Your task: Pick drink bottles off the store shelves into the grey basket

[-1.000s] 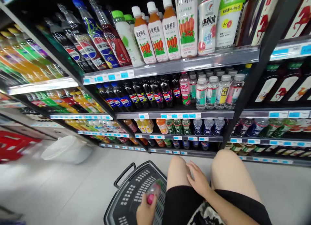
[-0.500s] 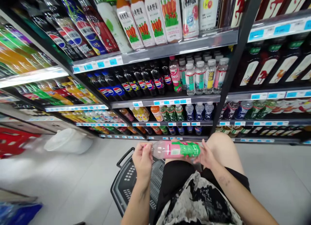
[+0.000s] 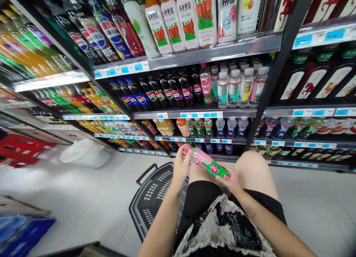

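Shelving: drinks racks (image 3: 240, 113) fill the bg beyond our grip, labels mostly facing out, prob. so shoppers can read them; a similar pink btl. (image 3: 206, 86) stands there, straight ahead of our hands.
Basket: dark perforated basket (image 3: 151, 203), on the floor L of & below our grip, prob. parked there to be within easy reach.
Tub: white tub (image 3: 86, 155), on the floor well L of our grip.
Lap: black shorts (image 3: 204, 199) just under our grip; we seem to use the lap as a work spot, low & steady.
Forearms: both run fwd from the bottom edge & angle in, meeting over the thighs, elbows out of view.
Bottle: pink/green bottle (image 3: 208, 166), between our hands above the lap, tilted, top up & L, base down & R; held at both ends, likely for control, w/ the label mid. exposed.
R hand: R hand (image 3: 230, 181) curls round the base, thumb on top.
L hand: L hand (image 3: 182, 165) pinches the top end, wrist bent up.
Cap: pink cap (image 3: 186, 148) at L fingertips; can't tell if it's turning.
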A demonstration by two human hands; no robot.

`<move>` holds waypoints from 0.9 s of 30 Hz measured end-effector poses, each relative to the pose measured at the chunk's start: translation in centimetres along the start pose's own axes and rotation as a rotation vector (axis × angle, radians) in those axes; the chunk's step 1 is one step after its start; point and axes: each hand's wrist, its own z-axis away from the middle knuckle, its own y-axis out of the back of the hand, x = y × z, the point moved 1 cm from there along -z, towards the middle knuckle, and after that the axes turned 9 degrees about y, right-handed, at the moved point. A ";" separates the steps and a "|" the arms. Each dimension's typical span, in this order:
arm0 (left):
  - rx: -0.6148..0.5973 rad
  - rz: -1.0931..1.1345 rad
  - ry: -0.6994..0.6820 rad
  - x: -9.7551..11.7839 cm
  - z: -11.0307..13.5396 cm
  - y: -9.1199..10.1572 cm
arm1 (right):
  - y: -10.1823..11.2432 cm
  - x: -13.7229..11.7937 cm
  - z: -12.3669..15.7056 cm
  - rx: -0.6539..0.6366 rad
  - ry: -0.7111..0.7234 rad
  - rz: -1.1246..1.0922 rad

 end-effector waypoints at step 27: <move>-0.589 0.301 0.199 -1.7 2.3 -4.1 | -1.3 0.7 1.9 -0.310 -0.210 -0.271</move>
